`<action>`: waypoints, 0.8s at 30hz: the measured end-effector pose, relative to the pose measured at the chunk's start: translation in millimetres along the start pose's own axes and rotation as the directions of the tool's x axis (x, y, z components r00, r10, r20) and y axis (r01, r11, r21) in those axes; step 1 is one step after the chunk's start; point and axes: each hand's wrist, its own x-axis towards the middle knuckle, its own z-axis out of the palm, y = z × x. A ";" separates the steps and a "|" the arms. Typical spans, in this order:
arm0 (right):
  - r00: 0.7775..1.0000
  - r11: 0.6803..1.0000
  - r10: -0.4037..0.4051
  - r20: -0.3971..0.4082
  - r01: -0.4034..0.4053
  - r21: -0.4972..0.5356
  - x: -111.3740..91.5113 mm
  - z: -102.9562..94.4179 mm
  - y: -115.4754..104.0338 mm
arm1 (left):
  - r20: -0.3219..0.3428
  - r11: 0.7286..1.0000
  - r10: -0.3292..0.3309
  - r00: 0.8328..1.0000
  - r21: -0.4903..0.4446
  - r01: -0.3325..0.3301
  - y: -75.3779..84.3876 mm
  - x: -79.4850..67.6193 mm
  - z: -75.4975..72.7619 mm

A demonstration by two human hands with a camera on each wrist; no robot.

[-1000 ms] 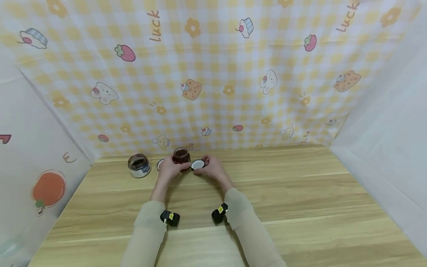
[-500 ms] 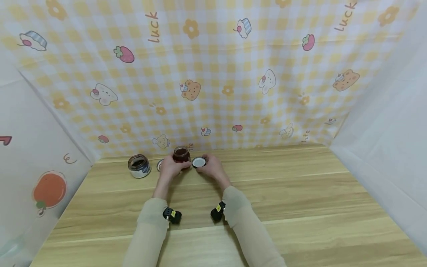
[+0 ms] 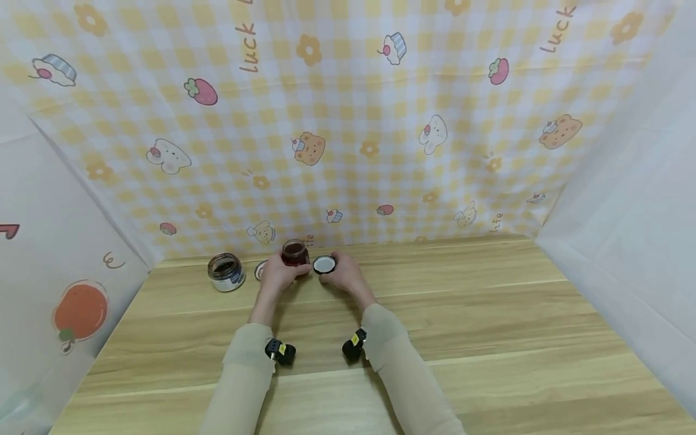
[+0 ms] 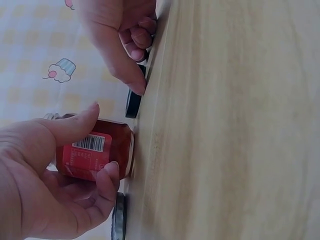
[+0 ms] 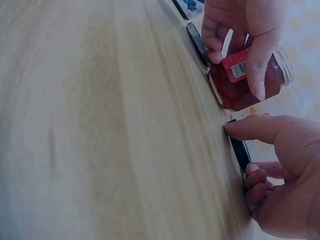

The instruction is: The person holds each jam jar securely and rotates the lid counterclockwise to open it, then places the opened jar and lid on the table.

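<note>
In the head view my left hand [image 3: 276, 275] grips an uncapped glass jar [image 3: 295, 256] with dark reddish-brown contents, upright on the table. Thumb and fingers wrap its sides over a red barcode label [image 4: 89, 154] in the left wrist view. Just to the right, a dark jar lid [image 3: 324, 264] lies on the table with its white inside facing up. My right hand [image 3: 346, 273] holds that lid at its edge, thumb [image 5: 252, 128] on the near rim and the other fingers curled at the side. A small gap separates lid and jar.
A second uncapped jar [image 3: 227, 278], with a white and blue label, stands further left. Another lid [image 3: 260, 270] lies between the two jars, partly hidden by my left hand. The checkered cloth [image 3: 370, 181] hangs right behind the wooden table [image 3: 467, 326].
The right-hand lid has shifted slightly away from me, and my right thumb has moved from over its top to its near edge. My left hand keeps its grip on the jar.
</note>
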 end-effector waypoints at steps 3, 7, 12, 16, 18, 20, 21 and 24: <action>1.000 1.000 0.007 0.004 -0.007 0.003 0.2 0.8 0.8 | -0.012 1.000 0.000 1.000 0.008 0.001 0.5 -1.5 0.5; 1.000 1.000 0.005 0.003 -0.005 0.002 1.4 0.9 2.1 | -0.037 1.000 0.017 0.999 0.014 -0.016 1.0 -2.3 1.2; 1.000 1.000 0.003 -0.008 -0.003 -0.004 2.0 0.5 3.3 | -0.063 0.998 0.056 0.996 0.037 -0.054 5.4 -5.0 1.4; 1.000 1.000 0.016 -0.012 -0.016 0.010 -0.8 0.5 1.3 | -0.096 0.997 0.055 0.994 0.057 -0.050 7.9 -7.2 0.2; 1.000 1.000 0.028 -0.007 -0.028 0.013 -3.5 0.2 -1.0 | -0.100 0.997 0.041 0.994 0.066 -0.034 11.0 -10.2 -1.5; 0.999 0.998 0.054 -0.003 -0.054 0.016 -6.3 -0.9 -3.7 | -0.101 0.998 0.030 0.994 0.061 -0.024 13.3 -13.1 -2.7; 0.998 0.998 0.065 0.000 -0.065 0.016 -7.8 -1.7 -4.9 | -0.100 0.998 0.029 0.995 0.062 -0.023 13.8 -14.1 -3.2; 0.995 0.995 0.098 0.004 -0.098 0.017 -12.0 -5.1 -7.9 | -0.078 0.998 0.026 0.997 0.058 -0.021 16.6 -18.6 -6.0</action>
